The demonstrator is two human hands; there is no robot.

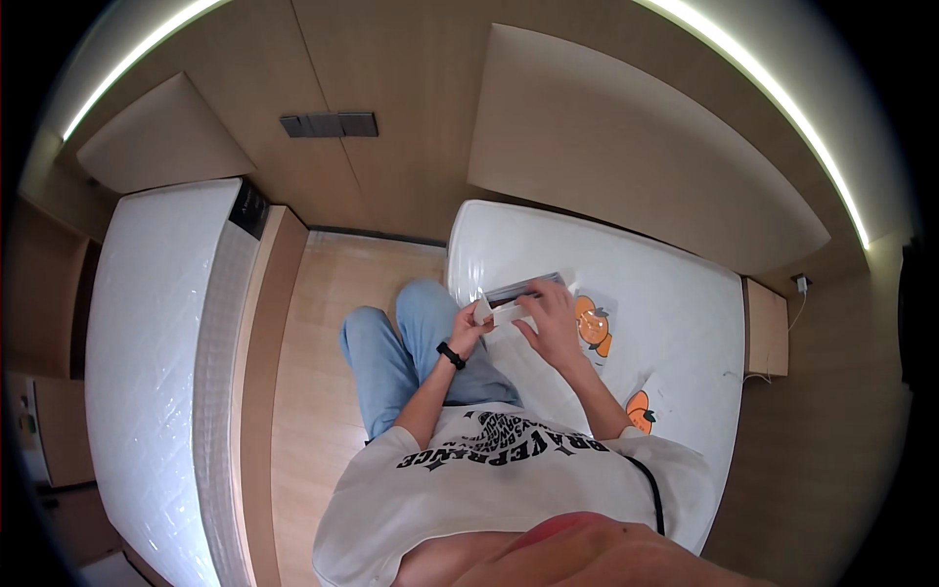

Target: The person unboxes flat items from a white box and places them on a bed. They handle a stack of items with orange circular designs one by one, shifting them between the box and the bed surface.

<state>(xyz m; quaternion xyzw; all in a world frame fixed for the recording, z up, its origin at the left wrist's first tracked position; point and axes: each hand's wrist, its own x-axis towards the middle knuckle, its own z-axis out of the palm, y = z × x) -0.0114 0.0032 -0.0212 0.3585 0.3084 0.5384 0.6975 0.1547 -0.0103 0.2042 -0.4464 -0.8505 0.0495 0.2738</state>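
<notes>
My left hand [468, 330] is closed on a small white box-like piece [508, 314], with an upright pale flap at its left end. Over the right end of this piece hovers my right hand [554, 323], thumb and fingers apart; whether its fingertips touch it I cannot tell. Just behind both hands lies a flat, dark, rectangular thing [526, 287] with a light edge, partly covered by my right fingers. Beside my right hand is a clear sheet or bag with an orange fruit picture [593, 323].
I sit on a plastic-wrapped white mattress [685, 293]. A second orange fruit picture [640, 412] lies near my right elbow. Across a strip of wooden floor [323, 293] stands another wrapped mattress [147, 342] in a wooden frame. A white plug with a cable [802, 284] hangs at the right wall.
</notes>
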